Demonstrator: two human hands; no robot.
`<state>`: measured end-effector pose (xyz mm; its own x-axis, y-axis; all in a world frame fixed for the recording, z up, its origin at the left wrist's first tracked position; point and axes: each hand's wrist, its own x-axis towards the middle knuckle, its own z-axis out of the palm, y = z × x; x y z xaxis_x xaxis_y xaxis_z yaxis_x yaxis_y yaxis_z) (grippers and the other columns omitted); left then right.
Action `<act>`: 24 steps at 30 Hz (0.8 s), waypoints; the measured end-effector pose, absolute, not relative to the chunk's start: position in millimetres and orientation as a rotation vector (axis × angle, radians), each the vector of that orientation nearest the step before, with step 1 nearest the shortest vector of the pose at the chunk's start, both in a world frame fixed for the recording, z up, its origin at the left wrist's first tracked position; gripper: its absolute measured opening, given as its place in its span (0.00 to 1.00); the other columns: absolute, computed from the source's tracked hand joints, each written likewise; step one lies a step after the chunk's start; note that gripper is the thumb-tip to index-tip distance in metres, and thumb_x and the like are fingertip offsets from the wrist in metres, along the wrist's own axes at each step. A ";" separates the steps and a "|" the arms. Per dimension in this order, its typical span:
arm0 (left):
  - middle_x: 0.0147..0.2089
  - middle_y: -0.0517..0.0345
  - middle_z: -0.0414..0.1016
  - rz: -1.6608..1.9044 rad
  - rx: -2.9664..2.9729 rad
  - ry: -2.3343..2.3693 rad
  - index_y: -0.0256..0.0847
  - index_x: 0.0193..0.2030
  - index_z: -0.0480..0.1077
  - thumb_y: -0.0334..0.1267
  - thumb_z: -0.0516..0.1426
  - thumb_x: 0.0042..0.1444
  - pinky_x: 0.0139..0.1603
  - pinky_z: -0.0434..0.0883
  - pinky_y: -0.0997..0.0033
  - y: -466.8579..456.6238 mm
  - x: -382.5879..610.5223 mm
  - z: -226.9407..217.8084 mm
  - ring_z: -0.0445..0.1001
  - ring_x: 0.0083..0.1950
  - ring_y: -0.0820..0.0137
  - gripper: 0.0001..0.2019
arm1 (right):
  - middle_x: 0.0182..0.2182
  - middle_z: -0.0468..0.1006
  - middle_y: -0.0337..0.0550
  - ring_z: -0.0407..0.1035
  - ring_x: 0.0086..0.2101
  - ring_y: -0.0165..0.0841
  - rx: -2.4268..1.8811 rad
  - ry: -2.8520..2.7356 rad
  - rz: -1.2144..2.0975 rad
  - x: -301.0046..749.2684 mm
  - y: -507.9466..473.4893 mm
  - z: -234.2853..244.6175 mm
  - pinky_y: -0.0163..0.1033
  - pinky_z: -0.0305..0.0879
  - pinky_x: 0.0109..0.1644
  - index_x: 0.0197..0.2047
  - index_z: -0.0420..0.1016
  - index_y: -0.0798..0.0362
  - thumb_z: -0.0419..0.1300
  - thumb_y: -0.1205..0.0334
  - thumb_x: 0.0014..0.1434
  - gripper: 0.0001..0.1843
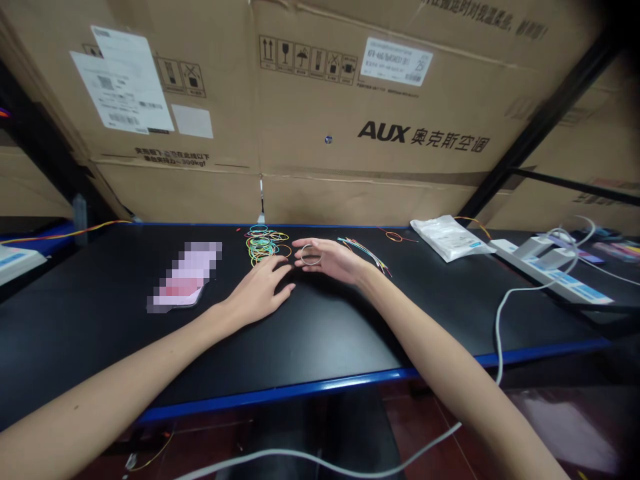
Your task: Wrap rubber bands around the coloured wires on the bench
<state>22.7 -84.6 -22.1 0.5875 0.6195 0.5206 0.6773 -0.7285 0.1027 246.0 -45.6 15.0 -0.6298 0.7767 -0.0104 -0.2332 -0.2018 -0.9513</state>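
Note:
My left hand [263, 288] is low over the black tabletop, palm down. Its fingers are apart and nothing is in them. Just beyond its fingertips lies a pile of thin coloured wire loops [261, 247], green, yellow and orange. My right hand [337, 260] faces it from the other side, palm turned inward and fingers loosely extended. A thin pale wire loop [311, 264] sits at its fingers; how they grip it is hard to make out. Behind the right hand several loose straight coloured wires [367, 252] lie in a slanting bundle.
A phone [193, 277], partly pixelated, lies left of my hands. Toward the right are an orange wire loop with tails [394, 237], a white plastic packet [447, 238] and a power strip [550, 272] with a trailing grey cable [499, 320]. Large cardboard boxes [300, 153] stand behind the table.

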 end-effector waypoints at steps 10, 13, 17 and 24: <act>0.55 0.42 0.72 -0.861 -2.674 -1.115 0.37 0.50 0.74 0.41 0.54 0.62 0.59 0.70 0.48 -77.5 17.5 -19.3 0.70 0.57 0.55 0.14 | 0.44 0.80 0.46 0.73 0.47 0.31 -0.638 -1.087 1.883 238.0 -50.6 20.4 0.38 0.65 0.58 0.48 0.76 0.54 0.48 0.65 0.65 0.17; 0.54 0.42 0.72 -0.881 -2.684 -1.125 0.38 0.49 0.74 0.41 0.55 0.61 0.58 0.71 0.48 -78.2 18.1 -18.7 0.71 0.56 0.55 0.14 | 0.41 0.80 0.44 0.73 0.45 0.31 -0.618 -1.101 1.890 239.0 -50.3 21.6 0.38 0.66 0.56 0.49 0.75 0.52 0.48 0.62 0.67 0.16; 0.53 0.43 0.73 -0.889 -2.697 -1.128 0.38 0.48 0.74 0.41 0.55 0.61 0.57 0.71 0.49 -78.5 18.5 -18.7 0.71 0.56 0.55 0.13 | 0.29 0.76 0.41 0.71 0.31 0.29 -0.683 -1.097 1.936 236.9 -47.8 16.5 0.35 0.68 0.38 0.38 0.74 0.52 0.46 0.52 0.69 0.19; 0.52 0.44 0.73 -0.845 -2.730 -1.108 0.38 0.47 0.75 0.41 0.54 0.63 0.57 0.71 0.50 -76.5 17.9 -20.6 0.71 0.55 0.57 0.13 | 0.11 0.51 0.32 0.45 0.14 0.25 -0.812 -1.044 2.001 224.6 -46.5 2.3 0.32 0.45 0.19 0.16 0.53 0.50 0.39 0.41 0.67 0.32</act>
<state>17.9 -76.5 -20.6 0.5872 0.6221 0.5179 0.6643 -0.7359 0.1307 224.6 -46.5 2.3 -0.5378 0.8199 -0.1961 -0.3082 -0.4077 -0.8595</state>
